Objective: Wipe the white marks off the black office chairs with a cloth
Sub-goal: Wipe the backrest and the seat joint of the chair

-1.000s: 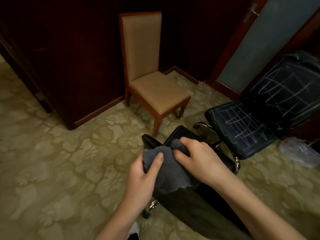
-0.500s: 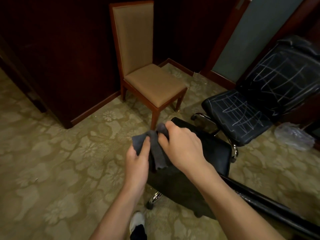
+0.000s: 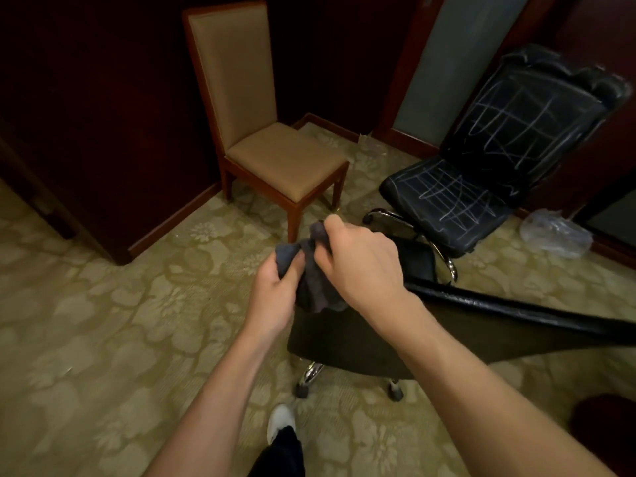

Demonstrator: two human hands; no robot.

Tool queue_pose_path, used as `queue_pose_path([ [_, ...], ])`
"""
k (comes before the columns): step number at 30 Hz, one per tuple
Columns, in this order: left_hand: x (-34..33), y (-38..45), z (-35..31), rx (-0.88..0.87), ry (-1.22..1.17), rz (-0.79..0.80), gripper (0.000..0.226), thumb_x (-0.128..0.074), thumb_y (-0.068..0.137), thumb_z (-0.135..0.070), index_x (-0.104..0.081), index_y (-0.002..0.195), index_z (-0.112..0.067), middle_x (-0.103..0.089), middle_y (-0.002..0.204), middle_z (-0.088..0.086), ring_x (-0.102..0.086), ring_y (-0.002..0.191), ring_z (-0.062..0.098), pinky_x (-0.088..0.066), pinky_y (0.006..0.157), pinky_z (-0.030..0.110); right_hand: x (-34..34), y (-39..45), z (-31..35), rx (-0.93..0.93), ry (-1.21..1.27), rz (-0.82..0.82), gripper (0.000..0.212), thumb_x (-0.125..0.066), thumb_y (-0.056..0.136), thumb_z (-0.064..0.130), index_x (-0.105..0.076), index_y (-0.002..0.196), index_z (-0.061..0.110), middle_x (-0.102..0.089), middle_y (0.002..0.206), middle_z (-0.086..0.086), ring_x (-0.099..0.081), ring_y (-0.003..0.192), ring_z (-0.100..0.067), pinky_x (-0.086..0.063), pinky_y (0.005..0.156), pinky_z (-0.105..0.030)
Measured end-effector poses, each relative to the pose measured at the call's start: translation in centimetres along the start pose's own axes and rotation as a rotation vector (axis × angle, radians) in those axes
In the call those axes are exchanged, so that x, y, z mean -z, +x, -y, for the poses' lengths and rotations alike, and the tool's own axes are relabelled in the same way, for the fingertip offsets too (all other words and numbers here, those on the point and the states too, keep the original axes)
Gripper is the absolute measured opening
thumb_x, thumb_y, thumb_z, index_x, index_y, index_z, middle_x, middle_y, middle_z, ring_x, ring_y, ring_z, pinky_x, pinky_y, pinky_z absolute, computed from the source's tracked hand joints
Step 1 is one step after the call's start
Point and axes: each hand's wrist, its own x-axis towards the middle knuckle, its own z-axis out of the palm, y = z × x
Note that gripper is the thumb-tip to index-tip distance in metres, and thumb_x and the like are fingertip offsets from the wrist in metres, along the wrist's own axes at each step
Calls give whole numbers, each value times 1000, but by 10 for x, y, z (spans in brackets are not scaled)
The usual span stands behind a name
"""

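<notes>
We see a crumpled dark grey cloth (image 3: 311, 270) held above a clean black office chair (image 3: 378, 335); behind it, a white-scribbled black leather office chair (image 3: 481, 166).

The cloth (image 3: 315, 287) is dark grey. The near office chair (image 3: 378, 339) is plain black with chrome legs, while the far office chair (image 3: 481, 166) is black crossed all over with white scribbled lines on its seat and back. The wooden chair (image 3: 261, 132) has a reddish-brown frame and tan upholstery. The carpet (image 3: 103, 321) is olive-gold with a pale floral pattern. The wall panels (image 3: 86, 115) are dark reddish-brown. The shoe (image 3: 280, 421) is white.
</notes>
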Motion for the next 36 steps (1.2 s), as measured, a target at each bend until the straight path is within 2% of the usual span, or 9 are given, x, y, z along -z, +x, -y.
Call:
queue_pose_path([
  [5,-14,-19,1,-32,70,96,16,-56,101,-22,-67,113,-18,-76,104,-2,-71,98,7,-54,73,15,-3,-43,-9,-80,28,-270,14,-65,88,31,-57,88,20,-62,76,4,-59,63,-16,-46,61,-33],
  [11,-32,-31,0,-19,145,255,12,-58,100,-21,-68,106,-26,-75,102,-4,-71,99,9,-56,77,19,-6,-85,-26,-250,-40,-416,23,-49,91,35,-60,90,14,-58,82,-4,-54,76,-25,-39,69,-40],
  [16,-47,-29,6,-32,170,451,13,-60,98,-14,-69,104,-22,-76,98,-1,-72,97,12,-55,76,23,-9,-115,-24,-590,-45,-575,22,-63,90,31,-61,89,10,-56,108,-15,-51,103,-34,-41,89,-48],
  [19,-59,-29,19,-57,259,527,10,-66,96,-24,-71,104,-26,-76,101,0,-71,101,15,-57,87,36,-16,-127,-18,-784,68,-688,21,-65,92,29,-61,90,8,-47,135,-23,-42,125,-38,-40,100,-48],
  [21,-65,-33,27,-35,288,572,11,-66,96,-28,-71,105,-26,-76,102,-1,-71,101,13,-57,92,39,-26,-136,-14,-804,141,-785,18,-62,92,22,-62,94,3,-43,138,-26,-42,129,-38,-43,101,-52],
  [26,-68,-45,45,-43,296,640,7,-64,96,-31,-68,101,-29,-75,97,-5,-70,95,6,-59,87,36,-39,-158,-7,-792,229,-915,10,-63,89,4,-61,98,-2,-38,139,-29,-35,132,-2,-39,108,-26],
  [31,-59,-44,51,-50,408,676,13,-63,97,-32,-68,107,-23,-72,98,-8,-69,97,7,-58,76,23,-38,-179,6,-1043,340,-709,10,-65,90,11,-56,94,12,-43,131,-10,-41,120,-5,-41,97,-17],
  [33,-66,-40,43,-48,339,696,11,-64,97,-33,-68,106,-27,-73,100,-8,-69,97,6,-58,78,24,-24,-174,4,-1087,380,-756,12,-66,92,17,-54,91,18,-44,125,-7,-47,118,-13,-40,95,-11],
  [36,-99,-37,21,11,160,727,8,-66,94,-35,-68,101,-33,-75,104,-4,-70,100,10,-58,86,32,4,-154,-9,-1133,382,-894,12,-67,92,23,-55,91,20,-44,120,-5,-51,108,-9,-40,91,-9],
])
